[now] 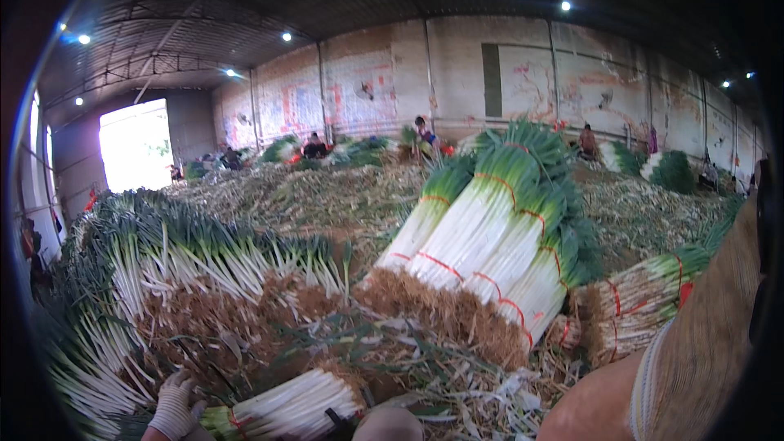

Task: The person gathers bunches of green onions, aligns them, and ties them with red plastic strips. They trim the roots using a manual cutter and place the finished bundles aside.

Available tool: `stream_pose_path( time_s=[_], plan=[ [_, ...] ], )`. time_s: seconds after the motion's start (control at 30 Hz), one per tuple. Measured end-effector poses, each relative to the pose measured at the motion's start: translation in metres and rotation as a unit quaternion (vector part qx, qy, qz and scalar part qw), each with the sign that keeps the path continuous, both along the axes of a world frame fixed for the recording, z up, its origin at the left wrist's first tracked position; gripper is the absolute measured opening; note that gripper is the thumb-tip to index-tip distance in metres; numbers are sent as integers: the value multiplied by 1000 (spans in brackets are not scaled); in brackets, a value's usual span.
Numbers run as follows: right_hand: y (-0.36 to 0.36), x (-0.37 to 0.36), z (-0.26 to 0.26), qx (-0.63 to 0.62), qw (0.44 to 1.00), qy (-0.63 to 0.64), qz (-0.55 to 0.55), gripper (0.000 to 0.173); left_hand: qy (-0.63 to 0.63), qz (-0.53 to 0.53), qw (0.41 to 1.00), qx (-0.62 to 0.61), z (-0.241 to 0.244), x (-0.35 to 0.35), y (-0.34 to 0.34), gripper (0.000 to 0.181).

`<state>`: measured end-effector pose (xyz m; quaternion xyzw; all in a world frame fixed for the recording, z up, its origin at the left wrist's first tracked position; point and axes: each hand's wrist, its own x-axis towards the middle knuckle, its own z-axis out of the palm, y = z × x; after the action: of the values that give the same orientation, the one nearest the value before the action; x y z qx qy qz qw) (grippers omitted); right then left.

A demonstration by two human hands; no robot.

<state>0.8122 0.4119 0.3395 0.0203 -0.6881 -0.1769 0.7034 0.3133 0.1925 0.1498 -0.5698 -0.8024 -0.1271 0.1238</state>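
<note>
In the lower left of the head view, my left hand [174,404] wears a pale striped knit glove. Its thumb stands apart from the fingers, and nothing shows between them. Close to its right lies a bundle of leeks or large green onions [300,401], white stalks and brown roots towards the right. A red band [236,421] circles its green end, and a small black piece [332,416] lies across the stalks. Beyond the hand spreads a heap of loose stalks [202,263], roots facing me. My right hand is out of view.
Tall red-banded bundles [484,233] lean together at centre. More banded bundles [643,300] lie right, beside brown ribbed cloth [704,318] and bare skin [594,398]. Leaf scraps [447,380] litter the floor. A pale rounded shape [389,425] shows at the bottom. Several people work far back.
</note>
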Motion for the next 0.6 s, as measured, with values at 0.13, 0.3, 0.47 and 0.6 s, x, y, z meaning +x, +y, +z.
stream_pose_path(
  time_s=[0.13,0.3,0.47,0.6],
  plan=[
    [2,-13,-9,0,1000,-5,4,54,3,-38,999,19,-4,-5,21,47],
    [-2,-22,-3,16,999,22,19,54,0,-36,999,14,5,-10,49,46],
    [14,-33,-47,-53,994,77,55,54,-71,8,997,-1,-34,-28,63,48],
    [46,-59,-140,-455,884,44,102,46,-154,12,988,-19,-148,-122,82,47]
  ],
)
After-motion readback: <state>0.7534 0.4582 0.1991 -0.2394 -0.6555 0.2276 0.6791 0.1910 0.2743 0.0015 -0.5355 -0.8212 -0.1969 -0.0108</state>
